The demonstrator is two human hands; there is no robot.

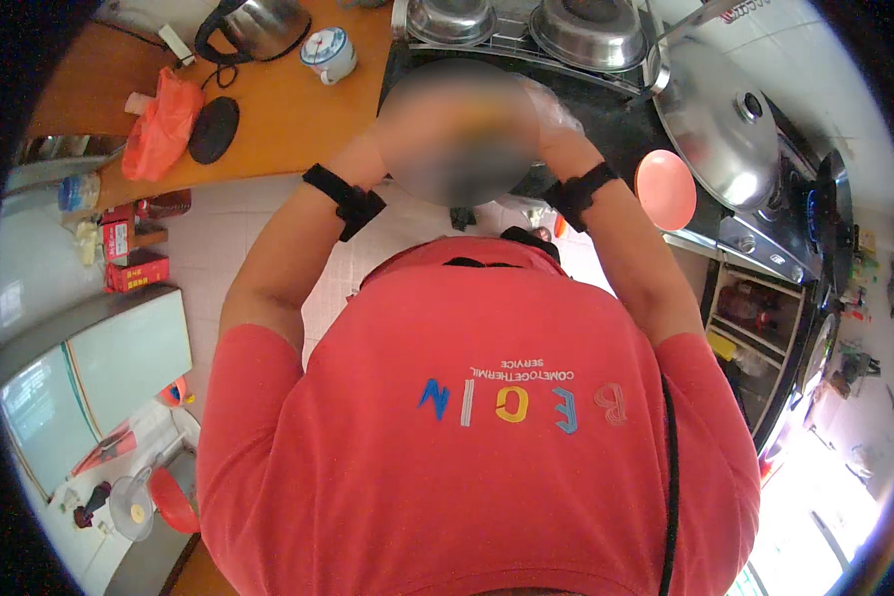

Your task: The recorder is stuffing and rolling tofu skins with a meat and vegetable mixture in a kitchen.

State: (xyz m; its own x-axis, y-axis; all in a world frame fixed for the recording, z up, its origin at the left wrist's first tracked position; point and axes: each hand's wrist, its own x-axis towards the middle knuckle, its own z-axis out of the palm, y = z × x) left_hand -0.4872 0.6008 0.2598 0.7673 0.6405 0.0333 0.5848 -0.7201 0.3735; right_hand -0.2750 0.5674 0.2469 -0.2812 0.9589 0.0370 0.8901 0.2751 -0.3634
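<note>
Both my arms reach forward to the far counter, with a black band on each wrist. A round smeared patch covers most of my left hand and my right hand. Their fingers, and anything between them, cannot be made out. Only a vague yellow-orange tint shows inside the patch. Crinkled clear plastic sticks out behind my right hand. To the right of that hand, a pink bowl sits on the black countertop.
A large domed steel lid is beside the stove, where a blue flame burns under a dark wok. Steel bowls stand on a rack behind. On the wooden counter are a kettle, lidded mug and red plastic bag.
</note>
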